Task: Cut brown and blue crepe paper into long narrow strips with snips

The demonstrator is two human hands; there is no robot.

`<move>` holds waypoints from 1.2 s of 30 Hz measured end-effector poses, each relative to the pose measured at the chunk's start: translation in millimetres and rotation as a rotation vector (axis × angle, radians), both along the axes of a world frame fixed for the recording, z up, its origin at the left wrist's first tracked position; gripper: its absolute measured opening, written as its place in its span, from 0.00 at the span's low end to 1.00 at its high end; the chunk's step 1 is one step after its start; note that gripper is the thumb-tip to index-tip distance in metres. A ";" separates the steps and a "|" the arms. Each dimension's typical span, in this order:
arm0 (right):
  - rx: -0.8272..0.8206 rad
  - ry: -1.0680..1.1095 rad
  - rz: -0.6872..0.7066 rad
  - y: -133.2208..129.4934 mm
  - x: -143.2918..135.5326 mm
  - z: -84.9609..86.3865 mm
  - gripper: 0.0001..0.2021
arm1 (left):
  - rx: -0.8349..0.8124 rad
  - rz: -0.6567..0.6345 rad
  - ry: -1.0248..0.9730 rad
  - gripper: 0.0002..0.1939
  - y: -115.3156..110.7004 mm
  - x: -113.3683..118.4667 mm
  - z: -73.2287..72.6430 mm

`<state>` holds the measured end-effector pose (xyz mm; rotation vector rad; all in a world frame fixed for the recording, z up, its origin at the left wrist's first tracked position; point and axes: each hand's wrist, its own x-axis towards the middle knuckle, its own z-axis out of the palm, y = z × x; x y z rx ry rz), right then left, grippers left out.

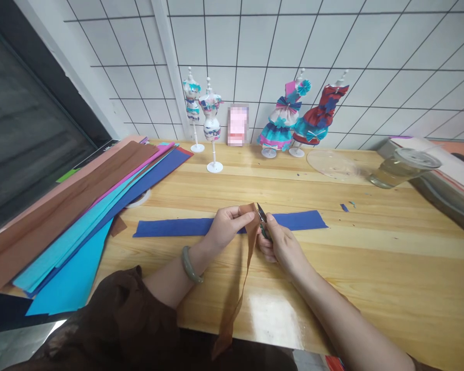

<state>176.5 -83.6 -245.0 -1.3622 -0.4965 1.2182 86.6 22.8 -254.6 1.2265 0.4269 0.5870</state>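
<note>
My left hand (229, 226) pinches the upper end of a brown crepe paper strip (251, 239), which hangs down past the table's front edge. In my right hand (282, 239) is a small pair of scissors (262, 215) with dark blades, pointing up and left. The blades lie right beside the strip's top edge; whether they touch it I cannot tell. Behind both hands a blue crepe paper strip (170, 227) lies flat across the table, its middle partly hidden by my hands and the brown strip.
Crepe paper sheets (73, 190) in several colours are piled at the left. Small dress forms (212, 116), two of them in ruffled paper dresses (280, 121), stand along the tiled wall. At the right are a cup of liquid (404, 167), a clear disc (334, 165) and paper scraps (344, 207).
</note>
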 end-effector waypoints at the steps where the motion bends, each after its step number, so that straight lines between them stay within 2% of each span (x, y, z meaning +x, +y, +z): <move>1: 0.002 0.000 0.003 -0.2 0.0 -0.1 0.22 | 0.004 0.000 0.001 0.08 0.0 -0.1 -0.2; 16: 0.011 0.020 -0.010 -0.7 0.6 -1.1 0.24 | 0.031 -0.029 0.030 0.10 -1.2 -1.9 -0.8; 28: 0.023 0.038 -0.028 -1.0 2.2 2.1 0.22 | 0.063 -0.011 0.027 0.10 -2.7 -2.0 1.2; 34: 0.032 0.132 -0.069 -5.4 11.4 10.1 0.22 | -0.088 0.089 -0.016 0.11 6.6 -2.6 -1.3; 36: 0.075 0.087 -0.107 -7.9 17.1 13.8 0.23 | -0.149 0.118 -0.070 0.11 11.4 -4.0 -2.2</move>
